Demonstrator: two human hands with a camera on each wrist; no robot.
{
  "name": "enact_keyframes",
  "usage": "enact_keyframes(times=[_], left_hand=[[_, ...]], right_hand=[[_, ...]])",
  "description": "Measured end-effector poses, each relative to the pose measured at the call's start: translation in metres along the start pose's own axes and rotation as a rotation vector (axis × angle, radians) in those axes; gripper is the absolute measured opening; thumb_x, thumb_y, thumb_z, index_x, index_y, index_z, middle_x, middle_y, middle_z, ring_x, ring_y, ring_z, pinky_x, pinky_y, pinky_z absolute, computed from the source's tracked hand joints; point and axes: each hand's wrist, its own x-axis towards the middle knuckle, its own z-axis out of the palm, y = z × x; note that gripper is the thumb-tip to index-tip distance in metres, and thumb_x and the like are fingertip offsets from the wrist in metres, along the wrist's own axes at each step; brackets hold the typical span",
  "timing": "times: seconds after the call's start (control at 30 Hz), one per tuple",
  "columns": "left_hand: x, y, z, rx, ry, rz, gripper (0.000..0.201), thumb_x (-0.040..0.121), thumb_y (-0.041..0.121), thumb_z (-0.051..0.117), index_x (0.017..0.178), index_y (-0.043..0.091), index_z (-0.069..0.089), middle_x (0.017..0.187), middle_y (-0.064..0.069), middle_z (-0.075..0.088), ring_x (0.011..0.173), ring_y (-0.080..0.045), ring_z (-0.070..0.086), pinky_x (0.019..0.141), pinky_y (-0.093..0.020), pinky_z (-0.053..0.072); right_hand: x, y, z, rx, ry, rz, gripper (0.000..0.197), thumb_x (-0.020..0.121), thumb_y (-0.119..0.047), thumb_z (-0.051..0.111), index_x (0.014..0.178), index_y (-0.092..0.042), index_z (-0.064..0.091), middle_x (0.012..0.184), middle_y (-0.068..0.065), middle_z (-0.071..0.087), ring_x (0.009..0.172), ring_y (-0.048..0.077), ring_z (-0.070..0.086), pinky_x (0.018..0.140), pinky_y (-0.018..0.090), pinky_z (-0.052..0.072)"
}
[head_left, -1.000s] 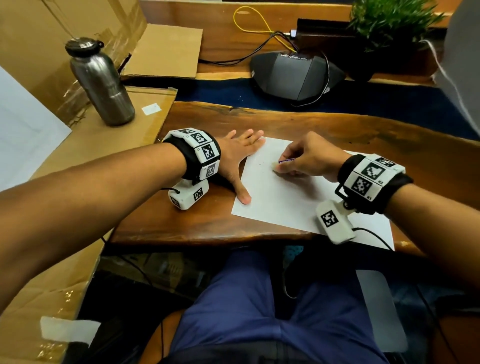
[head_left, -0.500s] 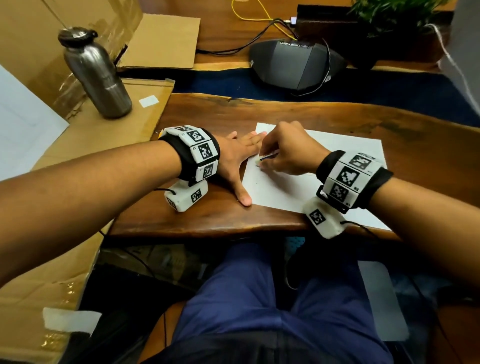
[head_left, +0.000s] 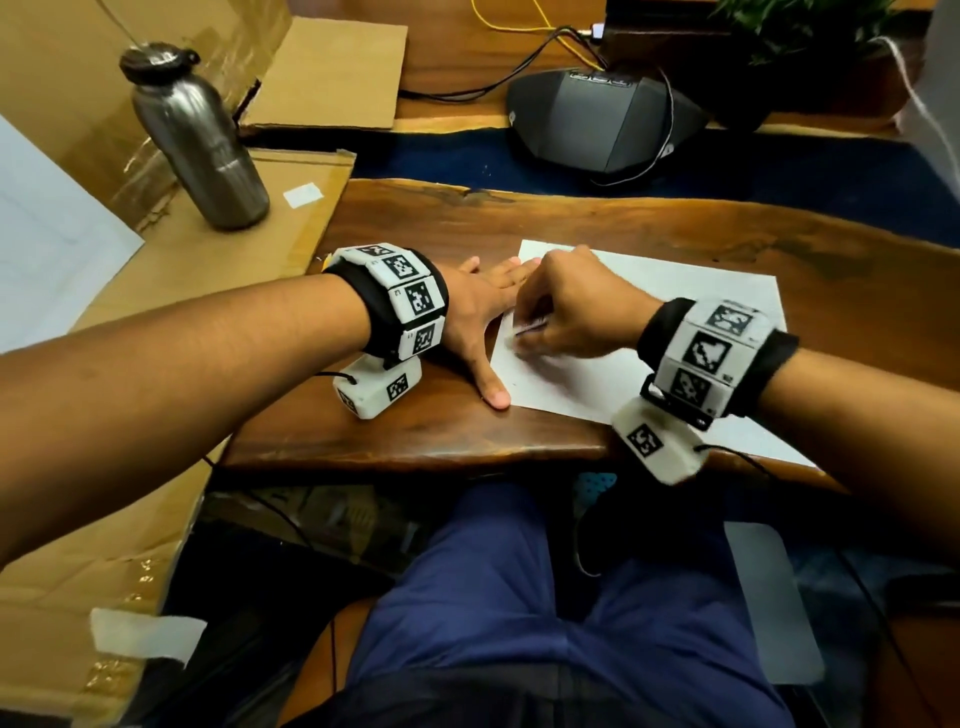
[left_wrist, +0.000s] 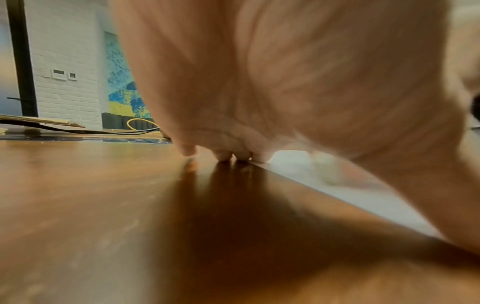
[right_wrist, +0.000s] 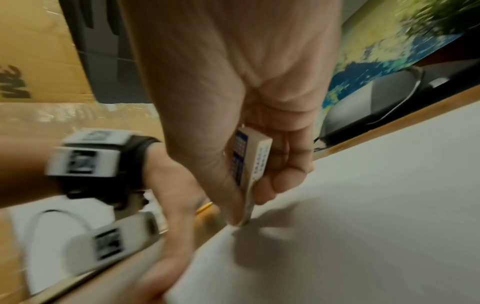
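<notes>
A white sheet of paper (head_left: 649, 332) lies on the wooden desk (head_left: 571, 223). My right hand (head_left: 566, 312) pinches a white eraser in a blue-and-white sleeve (right_wrist: 250, 168) between thumb and fingers. The eraser's lower tip touches the paper (right_wrist: 363, 216) near its left edge. In the head view only a sliver of the eraser (head_left: 530, 327) shows under the fingers. My left hand (head_left: 480, 317) lies flat beside the sheet with straight fingers. Its thumb (head_left: 491, 389) points along the paper's left edge, and its fingertips (left_wrist: 223, 155) rest at the paper's far left corner.
A steel bottle (head_left: 200, 140) stands on cardboard (head_left: 218, 270) at the left. A grey speakerphone (head_left: 597, 124) with cables sits beyond a blue strip at the back, and a potted plant (head_left: 795, 31) is at the far right. The desk's front edge (head_left: 415, 457) is near my lap.
My right hand has moved left across the paper with the eraser, close to my left hand. The left hand has stayed flat at the sheet's left edge.
</notes>
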Motion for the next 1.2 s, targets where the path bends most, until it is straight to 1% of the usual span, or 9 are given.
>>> enact_keyframes(times=[0.13, 0.23, 0.3, 0.47, 0.63, 0.8, 0.9, 1.0, 1.2], left_hand=[[0.006, -0.004, 0.003, 0.010, -0.002, 0.017, 0.152, 0.042, 0.087, 0.074, 0.156, 0.032, -0.010, 0.161, 0.006, -0.028, 0.146, -0.015, -0.028, 0.118, -0.055, -0.015], [-0.003, 0.004, -0.001, 0.015, -0.016, -0.022, 0.144, 0.055, 0.072, 0.080, 0.156, 0.032, -0.015, 0.162, 0.005, -0.026, 0.147, -0.019, -0.025, 0.107, -0.042, -0.021], [-0.008, 0.008, -0.004, 0.012, -0.005, -0.048, 0.140, 0.059, 0.066, 0.081, 0.156, 0.032, -0.015, 0.162, 0.005, -0.026, 0.147, -0.020, -0.023, 0.111, -0.040, -0.017], [-0.001, 0.001, 0.001, 0.012, 0.002, -0.025, 0.148, 0.050, 0.076, 0.079, 0.156, 0.029, -0.014, 0.161, 0.007, -0.029, 0.136, -0.005, -0.029, 0.108, -0.038, -0.020], [-0.006, 0.008, -0.004, 0.006, -0.017, -0.041, 0.144, 0.057, 0.069, 0.080, 0.154, 0.033, -0.019, 0.161, 0.007, -0.027, 0.144, -0.016, -0.027, 0.112, -0.042, -0.018], [0.001, 0.003, 0.000, 0.019, -0.009, -0.016, 0.146, 0.050, 0.078, 0.079, 0.157, 0.030, -0.007, 0.163, 0.004, -0.024, 0.145, -0.014, -0.026, 0.110, -0.042, -0.021], [-0.005, 0.009, -0.004, 0.017, -0.029, -0.051, 0.142, 0.058, 0.068, 0.081, 0.156, 0.030, -0.014, 0.161, 0.007, -0.026, 0.146, -0.019, -0.024, 0.106, -0.037, -0.018], [-0.005, 0.009, -0.006, 0.019, -0.023, -0.041, 0.144, 0.056, 0.070, 0.080, 0.156, 0.030, -0.016, 0.161, 0.007, -0.027, 0.147, -0.019, -0.024, 0.112, -0.044, -0.018], [-0.007, 0.011, -0.005, 0.033, -0.039, -0.054, 0.144, 0.059, 0.068, 0.080, 0.155, 0.026, -0.019, 0.160, 0.006, -0.030, 0.147, -0.018, -0.023, 0.109, -0.037, -0.018]], right_hand=[[-0.006, -0.006, -0.001, 0.036, -0.154, -0.032, 0.017, 0.076, -0.030, 0.084, 0.086, -0.018, 0.080, 0.081, -0.007, 0.073, 0.074, 0.006, 0.063, 0.068, 0.019, 0.050], [0.017, 0.013, -0.009, 0.010, -0.011, 0.038, 0.018, 0.075, -0.032, 0.084, 0.086, -0.018, 0.082, 0.079, -0.004, 0.075, 0.080, 0.014, 0.064, 0.071, 0.024, 0.045], [0.017, 0.013, -0.006, -0.005, 0.032, 0.031, 0.016, 0.076, -0.031, 0.084, 0.083, -0.016, 0.081, 0.072, -0.006, 0.071, 0.077, 0.015, 0.063, 0.070, 0.025, 0.045], [-0.004, 0.002, -0.002, 0.035, -0.219, -0.060, 0.015, 0.075, -0.033, 0.085, 0.085, -0.023, 0.080, 0.078, -0.013, 0.071, 0.072, -0.002, 0.061, 0.064, 0.011, 0.046], [0.018, 0.020, -0.012, -0.024, 0.006, 0.006, 0.021, 0.075, -0.035, 0.085, 0.086, -0.018, 0.081, 0.081, -0.005, 0.075, 0.076, 0.012, 0.064, 0.066, 0.020, 0.043], [0.000, 0.000, -0.006, -0.039, -0.256, -0.097, 0.013, 0.076, -0.031, 0.085, 0.083, -0.022, 0.079, 0.073, -0.015, 0.067, 0.068, -0.004, 0.057, 0.059, 0.005, 0.038], [0.016, 0.014, -0.012, -0.025, -0.137, -0.037, 0.020, 0.074, -0.035, 0.086, 0.089, -0.022, 0.081, 0.078, -0.013, 0.071, 0.069, 0.001, 0.058, 0.060, 0.010, 0.037], [0.018, 0.021, -0.009, -0.038, 0.004, -0.010, 0.021, 0.072, -0.034, 0.087, 0.084, -0.018, 0.080, 0.074, -0.008, 0.069, 0.070, 0.010, 0.061, 0.060, 0.017, 0.039], [-0.002, 0.008, -0.005, 0.009, -0.203, -0.022, 0.015, 0.074, -0.034, 0.087, 0.080, -0.025, 0.077, 0.069, -0.021, 0.064, 0.067, -0.004, 0.057, 0.061, 0.011, 0.042]])
